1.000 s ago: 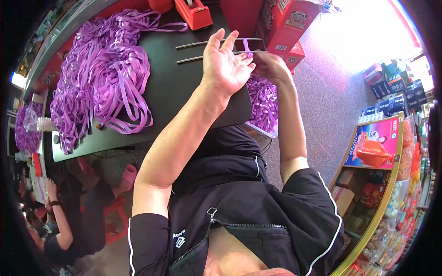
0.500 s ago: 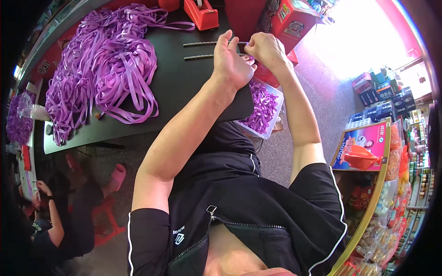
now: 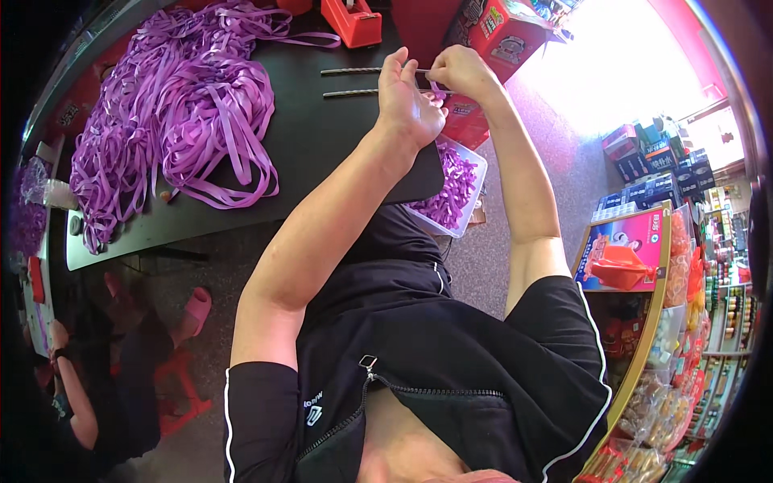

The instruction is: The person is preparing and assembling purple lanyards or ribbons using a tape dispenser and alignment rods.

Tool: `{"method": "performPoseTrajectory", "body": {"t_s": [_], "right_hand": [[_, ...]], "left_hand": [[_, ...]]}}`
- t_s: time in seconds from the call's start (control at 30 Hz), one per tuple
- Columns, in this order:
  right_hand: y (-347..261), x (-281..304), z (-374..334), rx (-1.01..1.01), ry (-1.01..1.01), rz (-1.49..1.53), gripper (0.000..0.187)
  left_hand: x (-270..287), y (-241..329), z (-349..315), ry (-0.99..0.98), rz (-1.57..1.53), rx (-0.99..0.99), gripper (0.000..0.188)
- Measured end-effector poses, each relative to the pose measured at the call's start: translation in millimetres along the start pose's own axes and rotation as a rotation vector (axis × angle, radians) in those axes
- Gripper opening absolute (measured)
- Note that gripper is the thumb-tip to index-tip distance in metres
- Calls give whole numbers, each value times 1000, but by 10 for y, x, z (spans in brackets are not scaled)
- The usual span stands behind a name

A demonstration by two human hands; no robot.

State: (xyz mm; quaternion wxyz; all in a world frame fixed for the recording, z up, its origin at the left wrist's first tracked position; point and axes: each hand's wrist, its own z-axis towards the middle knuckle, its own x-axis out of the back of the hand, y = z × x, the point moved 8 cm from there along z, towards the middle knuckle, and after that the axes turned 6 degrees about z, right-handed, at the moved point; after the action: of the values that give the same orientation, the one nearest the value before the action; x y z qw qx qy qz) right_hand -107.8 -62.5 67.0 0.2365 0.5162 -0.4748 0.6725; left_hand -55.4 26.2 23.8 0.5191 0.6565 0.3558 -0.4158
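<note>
Two thin twisted metal rods (image 3: 348, 72) stick out side by side above the dark tabletop. My left hand (image 3: 408, 105) is at the rods, two digits raised and the other fingers curled in at a strip of purple ribbon (image 3: 436, 88). Close on its right, my right hand (image 3: 465, 71) is closed, thumb and fingers pinching the same ribbon near the rod ends. The fingertips partly hide the ribbon. A big tangled heap of purple ribbon (image 3: 217, 113) covers the left of the table.
A red tape dispenser (image 3: 351, 24) stands at the table's far edge. Below its right corner, a clear plastic bin (image 3: 481, 173) holds many small purple ribbon pieces. Another person's arm (image 3: 74, 390) shows at lower left. Boxes (image 3: 644, 153) and packed shelves (image 3: 729, 322) line the right side.
My right hand has drawn slightly up from my left, and more purple ribbon shows between them. The view has shifted a little. At lower left, the other person's arm has moved.
</note>
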Motion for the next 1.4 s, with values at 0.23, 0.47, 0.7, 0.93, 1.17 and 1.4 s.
{"method": "performPoseTrajectory", "body": {"t_s": [0.23, 0.47, 0.7, 0.93, 1.17, 1.4], "right_hand": [[433, -27, -168, -65, 175, 207, 23], [395, -37, -257, -177, 160, 73, 20], [455, -35, -268, -147, 213, 203, 28], [972, -749, 79, -321, -196, 973, 28], [790, -917, 30, -295, -527, 1372, 20], [686, 241, -137, -54, 335, 307, 41]], "left_hand": [[-21, -7, -6, -23, 9, 6, 86], [-16, 6, -11, -5, 17, 10, 87], [-8, 20, -19, -14, 38, 1, 87], [-52, -21, 6, -42, 29, 5, 88], [-41, -25, 10, -42, 4, 28, 89], [-85, 75, -174, 76, 213, 111, 67]]}}
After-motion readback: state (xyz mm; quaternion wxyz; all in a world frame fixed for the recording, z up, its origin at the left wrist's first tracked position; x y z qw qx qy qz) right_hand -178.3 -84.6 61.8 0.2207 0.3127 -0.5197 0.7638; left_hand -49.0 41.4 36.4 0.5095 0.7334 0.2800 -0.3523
